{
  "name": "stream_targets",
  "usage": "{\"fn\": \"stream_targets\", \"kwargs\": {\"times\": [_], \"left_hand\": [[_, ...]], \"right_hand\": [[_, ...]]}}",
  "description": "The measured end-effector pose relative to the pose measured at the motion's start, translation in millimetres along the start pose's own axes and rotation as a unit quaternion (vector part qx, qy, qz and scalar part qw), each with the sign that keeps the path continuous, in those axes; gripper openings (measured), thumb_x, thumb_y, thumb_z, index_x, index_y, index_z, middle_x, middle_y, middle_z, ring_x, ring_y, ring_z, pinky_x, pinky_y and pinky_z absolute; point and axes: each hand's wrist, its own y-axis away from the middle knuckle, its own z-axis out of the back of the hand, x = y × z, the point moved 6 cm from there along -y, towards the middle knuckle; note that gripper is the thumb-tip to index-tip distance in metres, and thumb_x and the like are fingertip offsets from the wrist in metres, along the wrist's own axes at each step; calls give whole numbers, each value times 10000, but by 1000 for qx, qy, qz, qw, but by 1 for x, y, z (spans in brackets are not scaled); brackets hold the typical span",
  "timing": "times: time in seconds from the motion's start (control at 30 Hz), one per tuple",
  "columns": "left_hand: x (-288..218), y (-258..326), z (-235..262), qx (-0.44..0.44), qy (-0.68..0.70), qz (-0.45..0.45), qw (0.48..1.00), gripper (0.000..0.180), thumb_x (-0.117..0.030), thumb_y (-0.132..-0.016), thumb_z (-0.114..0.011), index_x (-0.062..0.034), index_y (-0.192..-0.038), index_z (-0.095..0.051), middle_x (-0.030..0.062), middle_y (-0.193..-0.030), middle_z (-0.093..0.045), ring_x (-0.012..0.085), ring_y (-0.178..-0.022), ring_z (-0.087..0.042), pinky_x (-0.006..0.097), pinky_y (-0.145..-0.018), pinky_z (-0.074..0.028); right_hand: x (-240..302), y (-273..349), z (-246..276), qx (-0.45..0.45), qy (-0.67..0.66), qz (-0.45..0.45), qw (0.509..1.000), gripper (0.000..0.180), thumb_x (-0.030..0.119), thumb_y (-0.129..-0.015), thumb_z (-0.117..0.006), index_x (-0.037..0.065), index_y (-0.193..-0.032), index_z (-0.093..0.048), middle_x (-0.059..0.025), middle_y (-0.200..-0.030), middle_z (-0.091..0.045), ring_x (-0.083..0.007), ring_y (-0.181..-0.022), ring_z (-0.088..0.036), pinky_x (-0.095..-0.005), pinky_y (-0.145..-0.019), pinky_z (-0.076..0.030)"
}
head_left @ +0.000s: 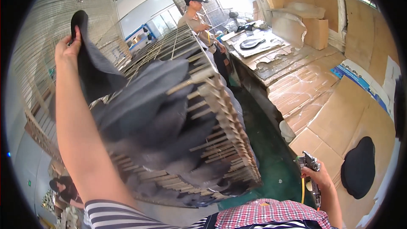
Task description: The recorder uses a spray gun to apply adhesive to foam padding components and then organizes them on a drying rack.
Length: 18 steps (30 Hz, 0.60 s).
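Note:
My left hand (68,50) is raised at the upper left, its fingers pinching the top end of a black-and-grey sole-shaped sheet (95,68). The sheet hangs bent beside a wire rack (220,101). Grey and black sheets (148,97) of a like kind lie over the rack's rods, somewhat blurred. Low on the right, my right hand (319,175) is wrapped round a metal spray gun (308,162) with a yellow hose running down from it. To the right of that hand, a black sole-shaped piece (358,167) lies flat on the cardboard-covered table (313,97).
Another person (197,17) in a dark cap stands beyond the rack, near a dark sole-shaped piece (252,43) on the far table end. A second wire rack (34,59) rises at the left. Green floor (271,161) runs between rack and table. Someone else (68,188) is low at left.

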Motion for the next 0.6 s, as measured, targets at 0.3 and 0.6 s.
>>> {"fn": "stream_targets", "kwargs": {"times": [0.3,0.6], "left_hand": [[-116,-93,184,-106,-257,-30,960,338,-56,-884,-505,52,-1200,-460,259,-1095,-546,350,-1032,-548,488,-908,-474],[-202,-39,146,-168,-510,-140,832,359,-225,-837,-598,-22,-1126,-533,150,-1216,-480,299,-757,-527,396,-638,-444]], "right_hand": [[6,-43,-28,15,34,-14,999,245,74,-806,-677,-3,-1026,-603,-46,-773,-616,-154,-676,-629,-294,-673,-497],[-5,-32,-28,69,44,19,996,228,96,-825,-674,8,-1022,-600,-27,-791,-603,-127,-696,-602,-285,-669,-498]]}}
